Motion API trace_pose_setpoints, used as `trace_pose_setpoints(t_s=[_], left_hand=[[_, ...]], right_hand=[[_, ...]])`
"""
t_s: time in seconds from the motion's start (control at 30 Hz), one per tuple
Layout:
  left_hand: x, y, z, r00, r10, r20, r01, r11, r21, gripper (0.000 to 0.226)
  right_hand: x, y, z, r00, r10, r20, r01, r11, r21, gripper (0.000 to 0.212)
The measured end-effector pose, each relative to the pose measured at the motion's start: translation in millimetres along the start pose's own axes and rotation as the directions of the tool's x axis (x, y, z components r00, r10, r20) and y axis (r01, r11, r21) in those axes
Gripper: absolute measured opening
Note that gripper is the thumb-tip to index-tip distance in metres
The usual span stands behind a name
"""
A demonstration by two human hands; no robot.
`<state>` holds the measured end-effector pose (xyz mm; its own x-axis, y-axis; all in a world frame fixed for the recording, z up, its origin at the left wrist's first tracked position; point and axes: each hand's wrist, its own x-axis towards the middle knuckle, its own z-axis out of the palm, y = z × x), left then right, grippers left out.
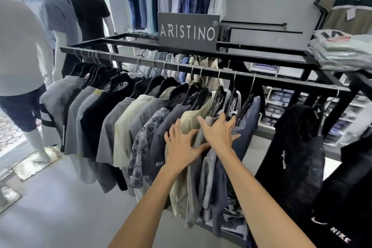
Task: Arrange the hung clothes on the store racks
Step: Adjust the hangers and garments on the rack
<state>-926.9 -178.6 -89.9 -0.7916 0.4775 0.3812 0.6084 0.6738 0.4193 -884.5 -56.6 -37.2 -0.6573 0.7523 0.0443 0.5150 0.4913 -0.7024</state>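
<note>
Shirts (145,127) hung along black rack (201,70) below Aristino sign (188,31); left hand (182,145), right hand (218,130) lay spread flat on them; mannequins (58,18) stood left of rack on grey floor (60,207).

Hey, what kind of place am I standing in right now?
Most likely a clothing shop: shirts hang on a black rack, dressed mannequins stand to the left, and a brand sign sits on top.
</note>
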Motion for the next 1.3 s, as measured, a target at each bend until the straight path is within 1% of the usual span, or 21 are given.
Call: trace_pose_setpoints(t_s=[0.07,0.1,0.17,0.23,0.3,0.37,0.43,0.5,0.53,0.6,0.67,0.7,0.77,0.8,0.87,0.93,1.0,1.07,1.13,1.2,1.3], left_hand=[[-4.1,-9.9,-5.1,0.999,0.024,-0.038,-0.027,0.994,-0.103,0.054],[-4.4,-15.0,-8.7,0.994,0.039,-0.102,-0.050,0.993,-0.104,0.051],[-0.9,-30.5,-16.3,0.968,0.034,-0.250,-0.036,0.999,-0.005,0.051],[5.5,-46.2,-24.9,0.954,-0.059,-0.293,0.074,0.996,0.041,0.060],[7.7,-59.6,-31.7,0.953,-0.136,-0.271,0.168,0.981,0.100,0.070],[4.5,-73.1,-38.2,0.958,-0.168,-0.234,0.214,0.959,0.185,0.075],[0.8,-90.0,-46.4,0.960,-0.207,-0.190,0.248,0.943,0.224,0.077],[-1.6,-112.3,-55.3,0.957,-0.225,-0.183,0.266,0.933,0.243,0.074],[-2.1,-124.7,-60.4,0.955,-0.228,-0.191,0.273,0.927,0.258,0.070],[-0.5,-147.1,-70.8,0.943,-0.260,-0.208,0.311,0.911,0.272,0.062],[2.0,-161.1,-79.9,0.924,-0.324,-0.201,0.368,0.897,0.245,0.061],[1.9,-165.9,-83.6,0.918,-0.349,-0.191,0.387,0.892,0.233,0.062],[1.2,-174.9,-90.5,0.916,-0.359,-0.178,0.394,0.889,0.234,0.064],[1.4,-180.9,-94.0,0.918,-0.356,-0.174,0.390,0.889,0.239,0.063],[3.9,-194.5,-101.3,0.915,-0.368,-0.165,0.398,0.889,0.225,0.057],[8.7,-210.5,-108.6,0.911,-0.382,-0.155,0.408,0.892,0.197,0.057],[16.6,-227.3,-116.2,0.908,-0.395,-0.139,0.415,0.891,0.182,0.059],[25.0,-243.2,-120.1,0.910,-0.397,-0.119,0.413,0.892,0.182,0.058],[32.6,-257.1,-124.1,0.908,-0.406,-0.101,0.418,0.891,0.178,0.057],[43.9,-273.5,-131.4,0.906,-0.410,-0.104,0.423,0.889,0.176,0.056],[58.8,-294.6,-142.8,0.902,-0.397,-0.169,0.421,0.897,0.137,0.049]], right_hand=[[-1.0,-2.0,7.4,0.999,-0.006,-0.033,0.005,1.000,-0.029,0.098],[-2.7,-2.1,11.0,0.996,-0.029,-0.088,0.025,0.999,-0.040,0.095],[-9.4,-9.0,22.0,0.959,-0.164,-0.230,0.140,0.983,-0.117,0.085],[-17.7,-24.2,34.0,0.889,-0.339,-0.307,0.284,0.935,-0.211,0.072],[-23.1,-43.5,48.5,0.852,-0.449,-0.269,0.405,0.892,-0.203,0.062],[-24.5,-61.2,65.9,0.848,-0.504,-0.163,0.483,0.862,-0.155,0.062],[-21.1,-71.1,84.7,0.850,-0.525,-0.052,0.517,0.849,-0.110,0.061],[-18.2,-73.3,99.9,0.856,-0.517,0.008,0.511,0.843,-0.169,0.054],[-18.0,-73.5,104.7,0.865,-0.502,0.017,0.494,0.843,-0.213,0.051],[-18.9,-75.4,108.2,0.880,-0.475,0.004,0.461,0.851,-0.253,0.055],[-19.0,-80.3,109.8,0.871,-0.491,-0.018,0.464,0.834,-0.298,0.059],[-19.0,-84.9,112.5,0.854,-0.519,-0.029,0.486,0.818,-0.308,0.053],[-18.6,-102.6,123.0,0.800,-0.597,-0.068,0.559,0.781,-0.278,0.037],[-19.6,-114.2,130.7,0.766,-0.638,-0.078,0.604,0.756,-0.252,0.033],[-22.6,-134.4,149.9,0.696,-0.717,-0.032,0.696,0.686,-0.212,0.035],[-25.1,-149.7,170.8,0.662,-0.749,0.034,0.741,0.647,-0.178,0.040],[-23.5,-161.9,190.9,0.665,-0.745,0.051,0.743,0.654,-0.145,0.040],[-20.2,-173.7,208.0,0.659,-0.751,0.031,0.750,0.654,-0.096,0.035],[-15.1,-191.0,221.9,0.662,-0.749,0.028,0.749,0.663,0.012,0.031],[-10.2,-214.6,231.8,0.688,-0.725,0.030,0.714,0.684,0.147,0.029],[-10.8,-248.9,246.0,0.739,-0.670,0.064,0.628,0.721,0.292,0.034]])
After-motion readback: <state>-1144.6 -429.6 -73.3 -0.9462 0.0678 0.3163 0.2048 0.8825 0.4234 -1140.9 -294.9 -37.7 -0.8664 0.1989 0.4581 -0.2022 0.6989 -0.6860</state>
